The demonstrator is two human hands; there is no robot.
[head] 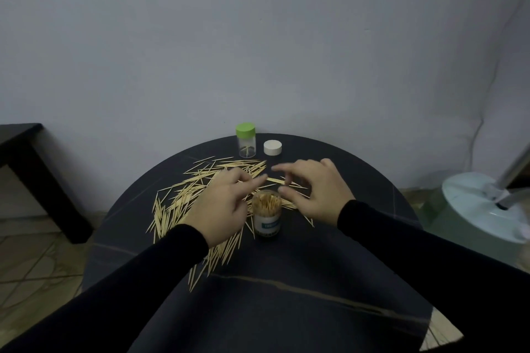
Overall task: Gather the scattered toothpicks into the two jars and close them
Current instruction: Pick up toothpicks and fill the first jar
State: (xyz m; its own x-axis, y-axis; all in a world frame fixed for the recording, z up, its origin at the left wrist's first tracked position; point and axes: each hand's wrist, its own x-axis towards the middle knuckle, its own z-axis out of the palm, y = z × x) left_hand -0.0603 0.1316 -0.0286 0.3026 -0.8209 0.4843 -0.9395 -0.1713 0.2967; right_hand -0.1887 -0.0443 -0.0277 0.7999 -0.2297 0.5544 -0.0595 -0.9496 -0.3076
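Observation:
An open clear jar (266, 213) with a white and blue label stands mid-table, packed with toothpicks. My left hand (222, 203) hovers just left of it, fingers spread, index finger pointing over its rim. My right hand (312, 189) hovers just right of the jar with fingers curled and apart, holding nothing. Loose toothpicks (183, 198) lie scattered across the left and middle of the round dark table (286, 281). At the back stands a second clear jar (246, 140) with a green lid on, nearly empty. A white lid (272, 147) lies beside it.
A dark low table (25, 163) stands on the floor at the left. A pale round lamp or fan base (481, 206) with a metal pole sits at the right. A grey wall rises right behind the round table.

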